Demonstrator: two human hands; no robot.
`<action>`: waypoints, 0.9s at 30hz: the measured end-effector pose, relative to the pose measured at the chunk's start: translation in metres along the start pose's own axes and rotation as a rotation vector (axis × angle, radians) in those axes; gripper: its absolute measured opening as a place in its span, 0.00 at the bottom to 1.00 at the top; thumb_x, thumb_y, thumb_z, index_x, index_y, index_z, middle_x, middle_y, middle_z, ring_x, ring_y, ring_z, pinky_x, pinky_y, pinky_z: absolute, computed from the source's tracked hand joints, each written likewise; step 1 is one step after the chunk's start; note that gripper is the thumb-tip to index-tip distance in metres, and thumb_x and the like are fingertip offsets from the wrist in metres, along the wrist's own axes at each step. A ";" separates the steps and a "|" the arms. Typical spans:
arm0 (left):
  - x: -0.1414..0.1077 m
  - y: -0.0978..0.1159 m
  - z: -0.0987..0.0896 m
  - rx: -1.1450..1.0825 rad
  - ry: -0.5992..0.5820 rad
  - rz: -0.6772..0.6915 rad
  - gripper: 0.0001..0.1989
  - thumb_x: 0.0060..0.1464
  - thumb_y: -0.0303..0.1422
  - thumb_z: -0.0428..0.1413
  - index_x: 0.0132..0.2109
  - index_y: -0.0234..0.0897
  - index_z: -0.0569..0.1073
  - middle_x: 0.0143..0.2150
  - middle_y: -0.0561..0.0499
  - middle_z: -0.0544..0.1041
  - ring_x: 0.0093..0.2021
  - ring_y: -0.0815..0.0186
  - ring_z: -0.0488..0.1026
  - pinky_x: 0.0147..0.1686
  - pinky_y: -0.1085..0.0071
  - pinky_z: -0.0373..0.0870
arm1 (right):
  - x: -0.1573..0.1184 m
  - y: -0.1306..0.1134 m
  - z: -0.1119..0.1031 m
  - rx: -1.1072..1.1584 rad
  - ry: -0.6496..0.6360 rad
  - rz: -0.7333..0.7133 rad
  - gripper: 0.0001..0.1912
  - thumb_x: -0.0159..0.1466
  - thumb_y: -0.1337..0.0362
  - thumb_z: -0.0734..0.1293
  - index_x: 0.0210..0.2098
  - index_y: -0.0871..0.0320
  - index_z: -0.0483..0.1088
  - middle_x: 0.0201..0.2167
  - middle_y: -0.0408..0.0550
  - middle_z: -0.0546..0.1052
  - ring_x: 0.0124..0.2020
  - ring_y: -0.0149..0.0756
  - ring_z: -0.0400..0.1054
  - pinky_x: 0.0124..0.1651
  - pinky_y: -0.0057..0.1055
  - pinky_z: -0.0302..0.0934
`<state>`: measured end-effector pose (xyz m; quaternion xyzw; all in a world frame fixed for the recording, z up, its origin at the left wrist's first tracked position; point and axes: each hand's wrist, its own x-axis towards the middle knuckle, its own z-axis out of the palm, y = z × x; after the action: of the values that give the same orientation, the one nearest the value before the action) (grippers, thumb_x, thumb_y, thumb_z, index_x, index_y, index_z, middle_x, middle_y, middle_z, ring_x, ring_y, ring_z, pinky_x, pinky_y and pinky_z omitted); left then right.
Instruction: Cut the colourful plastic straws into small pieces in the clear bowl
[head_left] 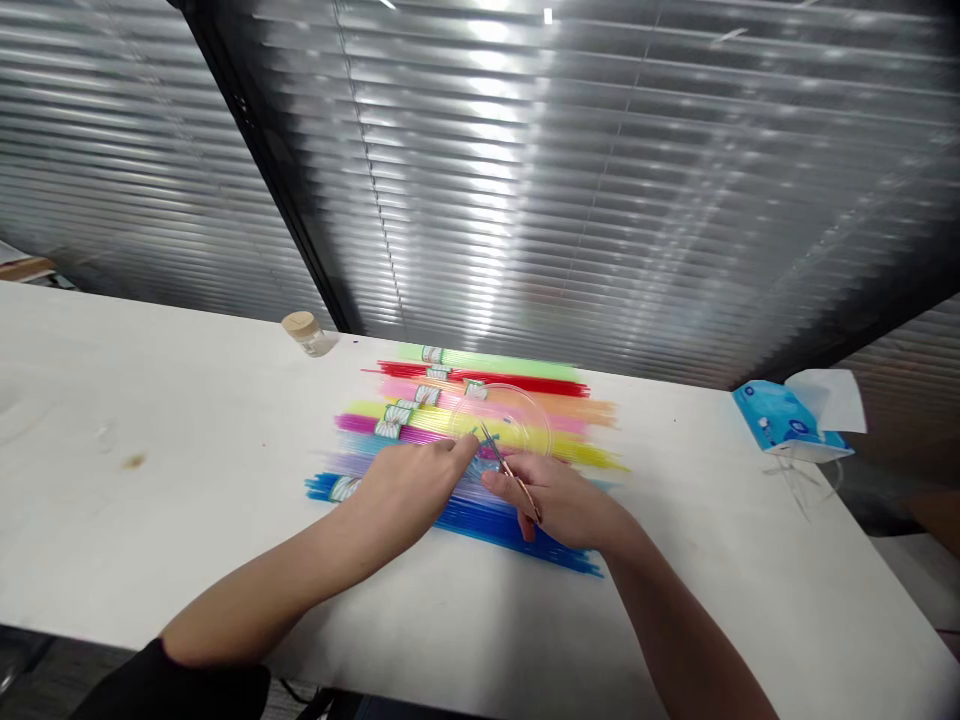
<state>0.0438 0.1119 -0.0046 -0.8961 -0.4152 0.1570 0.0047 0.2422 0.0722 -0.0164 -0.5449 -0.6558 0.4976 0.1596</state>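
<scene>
My right hand [566, 503] holds a pair of scissors [498, 452], its fingers in the handles and the blades pointing up and left. Close beside the blades is my left hand [416, 485], its fingers drawn together; what they pinch, if anything, is hidden. Under both hands lie bundles of thin coloured plastic sticks, among them a dark blue bundle [517, 530], a yellow bundle [592, 452] and a red bundle [525, 382]. A round clear plastic dish [550, 425] rests on the bundles, with small blue bits in it, partly covered by my hands.
Paper bands [397, 414] wrap the bundles near their left ends. A small jar [306, 334] with a tan lid stands at the back left of the white table [187, 450]. At the right edge is a blue tissue pack [787, 415]. Metal blinds [480, 200] rise behind the table.
</scene>
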 end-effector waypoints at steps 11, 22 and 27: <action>-0.006 -0.001 -0.008 0.003 0.013 -0.073 0.13 0.62 0.21 0.45 0.50 0.35 0.66 0.35 0.48 0.78 0.33 0.54 0.79 0.20 0.69 0.53 | 0.003 0.005 0.001 -0.066 0.021 -0.001 0.28 0.70 0.40 0.57 0.25 0.55 0.58 0.19 0.42 0.74 0.29 0.39 0.69 0.38 0.36 0.58; -0.011 -0.005 -0.009 -0.013 0.027 -0.080 0.14 0.60 0.19 0.45 0.48 0.36 0.68 0.40 0.49 0.80 0.36 0.56 0.79 0.20 0.68 0.52 | 0.005 0.008 0.001 -0.096 0.026 0.015 0.29 0.69 0.38 0.55 0.25 0.55 0.57 0.19 0.42 0.73 0.28 0.38 0.68 0.36 0.35 0.57; -0.009 -0.006 -0.009 -0.023 0.022 -0.076 0.15 0.59 0.18 0.44 0.47 0.36 0.68 0.40 0.49 0.80 0.36 0.56 0.79 0.21 0.69 0.56 | 0.005 0.009 0.001 -0.101 0.036 0.005 0.28 0.70 0.38 0.55 0.26 0.55 0.56 0.19 0.41 0.73 0.28 0.38 0.68 0.35 0.35 0.57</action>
<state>0.0370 0.1103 0.0072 -0.8813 -0.4507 0.1421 0.0049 0.2448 0.0751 -0.0255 -0.5626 -0.6757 0.4545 0.1424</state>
